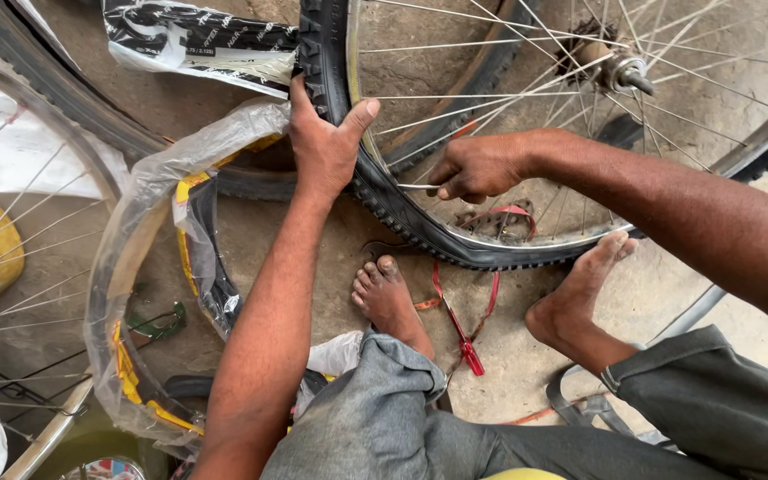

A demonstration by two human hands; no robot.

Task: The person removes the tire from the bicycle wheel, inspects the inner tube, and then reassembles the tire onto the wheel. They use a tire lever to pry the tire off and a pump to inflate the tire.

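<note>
The bicycle wheel stands on the concrete floor at 12 o'clock from my knees, its knobby black tyre seated along the lower rim and braced near my bare feet. At 9 o'clock lies a plastic-wrapped new tyre, with a second spoked wheel beyond it. My left hand clamps over the tyre at its 9 o'clock side, fingers pressed together on the tread, thumb hooked inside the rim. My right hand is closed in a fist around a thin metal lever, its tip toward the bead at 6 o'clock of the wheel. To work this well, I judge I should hold the tyre firm with my left, keep the lever shallow against the rim, and pry in short bites. A red strap lies between my feet.
</note>
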